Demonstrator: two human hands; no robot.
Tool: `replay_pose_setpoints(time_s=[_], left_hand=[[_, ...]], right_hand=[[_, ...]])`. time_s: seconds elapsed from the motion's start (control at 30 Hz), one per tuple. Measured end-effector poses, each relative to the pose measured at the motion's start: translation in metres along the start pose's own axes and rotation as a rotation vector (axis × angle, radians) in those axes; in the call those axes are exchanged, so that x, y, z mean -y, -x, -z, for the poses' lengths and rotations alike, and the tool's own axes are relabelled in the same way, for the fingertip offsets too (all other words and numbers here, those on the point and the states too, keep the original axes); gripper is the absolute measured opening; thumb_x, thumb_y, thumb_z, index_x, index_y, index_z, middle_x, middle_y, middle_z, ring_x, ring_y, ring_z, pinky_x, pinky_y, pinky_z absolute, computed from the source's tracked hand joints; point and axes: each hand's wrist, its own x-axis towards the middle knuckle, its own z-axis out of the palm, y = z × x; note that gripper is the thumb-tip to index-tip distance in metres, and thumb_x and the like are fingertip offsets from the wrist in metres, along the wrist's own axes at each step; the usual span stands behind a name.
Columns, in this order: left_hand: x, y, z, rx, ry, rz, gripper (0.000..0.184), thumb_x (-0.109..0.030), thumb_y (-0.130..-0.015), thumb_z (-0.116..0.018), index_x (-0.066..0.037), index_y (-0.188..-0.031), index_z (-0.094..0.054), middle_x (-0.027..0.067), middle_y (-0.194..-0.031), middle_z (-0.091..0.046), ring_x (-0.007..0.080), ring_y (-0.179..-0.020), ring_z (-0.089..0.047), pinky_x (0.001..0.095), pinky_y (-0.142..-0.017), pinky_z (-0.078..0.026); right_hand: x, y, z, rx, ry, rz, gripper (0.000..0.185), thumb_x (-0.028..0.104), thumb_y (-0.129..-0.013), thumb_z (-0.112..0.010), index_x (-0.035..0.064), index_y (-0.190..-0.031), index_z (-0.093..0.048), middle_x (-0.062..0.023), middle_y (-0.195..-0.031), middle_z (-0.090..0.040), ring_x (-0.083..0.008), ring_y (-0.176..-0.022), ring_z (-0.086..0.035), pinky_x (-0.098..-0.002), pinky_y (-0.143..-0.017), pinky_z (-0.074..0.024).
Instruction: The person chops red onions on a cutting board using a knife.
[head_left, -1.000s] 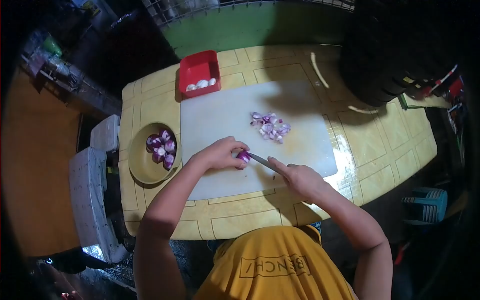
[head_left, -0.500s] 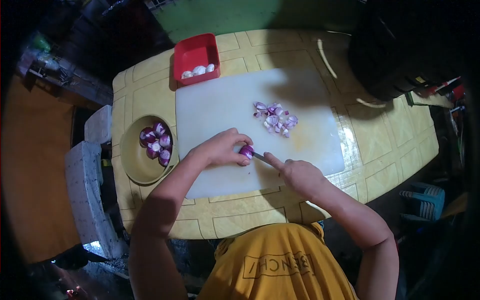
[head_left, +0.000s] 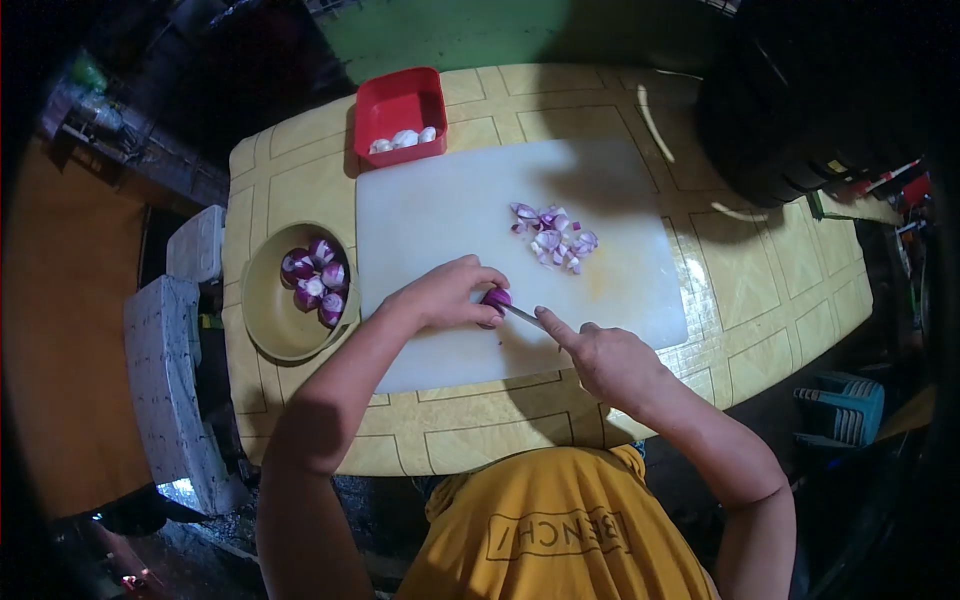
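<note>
Near the front of the white cutting board (head_left: 430, 220), my left hand (head_left: 447, 293) pinches a purple onion (head_left: 496, 298) between thumb and fingers. My right hand (head_left: 605, 358) is closed round a knife (head_left: 526, 318), its index finger stretched along the back of the blade. The blade's tip touches the onion's right side. Behind the hands, a loose pile of chopped onion pieces (head_left: 553, 238) lies on the board. The knife's handle is hidden in my right hand.
Left of the board, a yellow-green bowl (head_left: 285, 335) holds several purple onions (head_left: 315, 280). A red container (head_left: 400, 100) with white bulbs (head_left: 405, 139) stands at the back left. A large black object (head_left: 800, 110) occupies the back right of the table (head_left: 480, 440).
The view has shifted slightly. Against the onion, the knife has changed its angle a little, while my left hand keeps its hold on it.
</note>
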Motion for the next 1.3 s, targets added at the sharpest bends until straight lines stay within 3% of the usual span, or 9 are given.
replay_pose_setpoints(time_s=[0.13,0.2,0.37,0.43,0.5,0.93,1.13,1.3], left_hand=[[0.002,0.0,-0.001,-0.008,0.007,-0.031,0.055,-0.036,-0.076,-0.087,-0.015,-0.125,-0.071,0.0163,-0.107,-0.061,0.0339,-0.109,-0.06,0.0412,-0.096,-0.049],[0.0,-0.001,0.0,-0.029,-0.061,-0.046,0.055,-0.031,-0.076,-0.089,-0.014,-0.125,-0.071,0.0134,-0.105,-0.06,0.0287,-0.094,-0.061,0.038,-0.087,-0.051],[-0.004,0.006,0.0,-0.074,-0.025,-0.037,0.055,-0.031,-0.076,-0.088,-0.014,-0.125,-0.071,0.013,-0.105,-0.06,0.028,-0.094,-0.061,0.038,-0.087,-0.051],[-0.003,0.008,-0.003,-0.076,-0.037,-0.047,0.055,-0.032,-0.076,-0.088,-0.014,-0.126,-0.071,0.0125,-0.104,-0.06,0.0275,-0.093,-0.061,0.038,-0.087,-0.051],[-0.001,0.007,-0.003,-0.051,-0.055,-0.031,0.057,-0.038,-0.077,-0.085,-0.016,-0.127,-0.07,0.0147,-0.107,-0.061,0.0327,-0.106,-0.062,0.0409,-0.095,-0.05],[0.0,0.012,-0.005,-0.073,-0.04,-0.066,0.052,-0.037,-0.081,-0.084,-0.014,-0.125,-0.07,0.0133,-0.105,-0.061,0.0325,-0.103,-0.062,0.0421,-0.091,-0.051],[0.017,0.006,-0.014,-0.154,-0.113,-0.222,0.052,-0.034,-0.079,-0.087,-0.015,-0.124,-0.07,0.0145,-0.103,-0.061,0.0351,-0.098,-0.063,0.0435,-0.086,-0.052],[0.012,0.011,-0.012,-0.161,-0.142,-0.222,0.055,-0.029,-0.077,-0.088,-0.015,-0.126,-0.068,0.0141,-0.104,-0.061,0.0362,-0.098,-0.066,0.0455,-0.085,-0.054]], right_hand=[[-0.003,-0.015,-0.024,0.007,-0.004,-0.014,0.076,0.005,-0.092,-0.055,0.0193,-0.162,-0.03,-0.021,-0.092,-0.068,-0.0381,-0.076,-0.071,-0.0485,-0.068,-0.0575],[-0.005,-0.016,-0.028,0.023,0.033,-0.036,0.075,0.005,-0.092,-0.055,0.0196,-0.161,-0.031,-0.021,-0.092,-0.069,-0.0381,-0.076,-0.071,-0.0484,-0.067,-0.0572],[-0.007,0.011,0.002,0.091,0.018,-0.027,0.077,0.003,-0.092,-0.055,0.0191,-0.161,-0.028,-0.0181,-0.088,-0.067,-0.0358,-0.077,-0.071,-0.0463,-0.069,-0.0575],[0.0,0.016,0.004,0.001,-0.017,-0.035,0.072,0.006,-0.093,-0.055,0.0198,-0.16,-0.034,-0.021,-0.089,-0.068,-0.0378,-0.074,-0.071,-0.0488,-0.066,-0.0565],[0.002,0.012,-0.006,-0.027,-0.029,-0.013,0.072,0.006,-0.093,-0.055,0.019,-0.16,-0.033,-0.0207,-0.089,-0.068,-0.0379,-0.074,-0.071,-0.049,-0.066,-0.0566],[0.005,0.001,-0.023,-0.001,-0.003,-0.031,0.075,0.004,-0.091,-0.055,0.0186,-0.16,-0.032,-0.0195,-0.089,-0.068,-0.0388,-0.074,-0.071,-0.0494,-0.066,-0.0573],[0.012,0.02,-0.001,-0.036,0.055,-0.015,0.074,0.004,-0.091,-0.053,0.019,-0.16,-0.032,-0.0195,-0.087,-0.069,-0.0382,-0.071,-0.07,-0.0499,-0.065,-0.0572],[0.019,0.008,-0.006,-0.05,0.094,0.021,0.075,0.004,-0.091,-0.053,0.0129,-0.161,-0.029,-0.0204,-0.086,-0.068,-0.0377,-0.07,-0.07,-0.0494,-0.064,-0.0572]])
